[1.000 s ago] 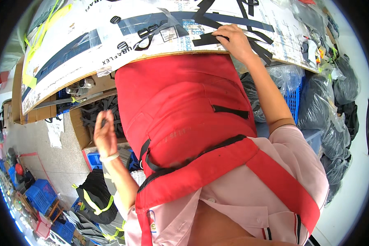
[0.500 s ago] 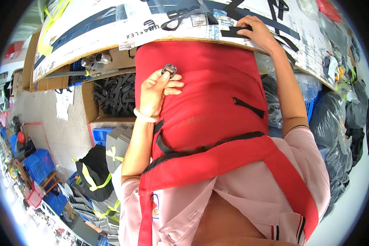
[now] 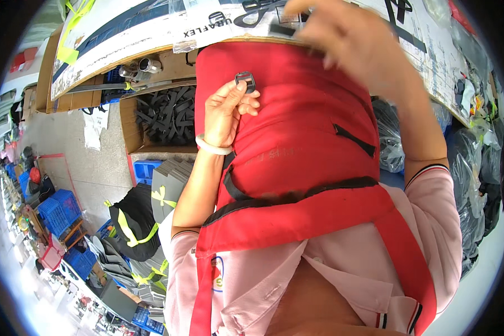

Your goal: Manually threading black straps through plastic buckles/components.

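In my left hand (image 3: 225,115), a small black plastic strap buckle (image 3: 245,82) is pinched between thumb and fingers, held up in front of my red apron (image 3: 297,129). The buckle has a squarish frame with a slot. My right hand (image 3: 350,42) is above the table's near edge, smeared by motion, with its fingers bent. A short black webbing strap (image 3: 282,29) sticks out to the left of those fingers; the grip itself is blurred.
On the white-covered table (image 3: 134,47) lie dark straps and clear plastic. Below its edge, a cardboard box (image 3: 130,126) holds many black straps, with metal cylinders (image 3: 149,65) above. Blue crates (image 3: 59,213) and grey stacks are at left, plastic-wrapped bags (image 3: 466,168) at right.
My right hand has swung left and nearer from the table, with the black strap by its fingers. My left hand keeps the buckle, now slightly higher and farther right in view.
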Available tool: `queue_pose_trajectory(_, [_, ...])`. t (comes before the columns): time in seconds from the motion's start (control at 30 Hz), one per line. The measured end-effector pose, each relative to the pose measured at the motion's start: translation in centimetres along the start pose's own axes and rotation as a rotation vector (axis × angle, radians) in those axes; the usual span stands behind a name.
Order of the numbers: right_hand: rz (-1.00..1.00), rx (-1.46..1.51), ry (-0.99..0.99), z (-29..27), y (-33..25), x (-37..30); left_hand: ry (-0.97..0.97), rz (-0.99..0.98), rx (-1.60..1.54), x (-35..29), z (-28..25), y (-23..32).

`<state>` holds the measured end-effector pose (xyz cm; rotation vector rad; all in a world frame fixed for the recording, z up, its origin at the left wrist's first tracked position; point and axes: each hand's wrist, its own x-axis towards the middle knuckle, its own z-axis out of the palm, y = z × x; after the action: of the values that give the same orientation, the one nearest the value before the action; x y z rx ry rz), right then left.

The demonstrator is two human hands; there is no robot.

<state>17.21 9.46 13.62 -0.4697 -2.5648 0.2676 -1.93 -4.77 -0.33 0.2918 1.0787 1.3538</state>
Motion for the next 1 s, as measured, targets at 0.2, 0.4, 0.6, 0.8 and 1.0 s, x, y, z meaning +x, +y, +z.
queue_pose_trajectory(0.2, [0.849,1.32,-0.261,8.7,-3.5,-2.4,-0.149,0.234,0.084,0.8,-0.1,-0.8])
queue_pose_trajectory(0.4, [1.047,1.493,-0.166,10.8,-3.2,-2.8,-0.011,0.318,0.238,0.0,0.1,-0.4])
queue_pose_trajectory(0.6, [1.043,1.642,0.012,12.1,-3.7,-2.9,0.08,0.81,0.692,1.1,-0.1,-0.7])
queue_pose_trajectory(0.8, [1.056,1.808,0.032,12.8,-3.3,-3.4,0.121,0.905,0.924,0.8,0.0,-0.3])
queue_pose_trajectory(1.0, [0.938,1.751,-0.1,13.7,-1.9,-3.8,0.05,0.922,1.068,1.1,-0.7,-0.2])
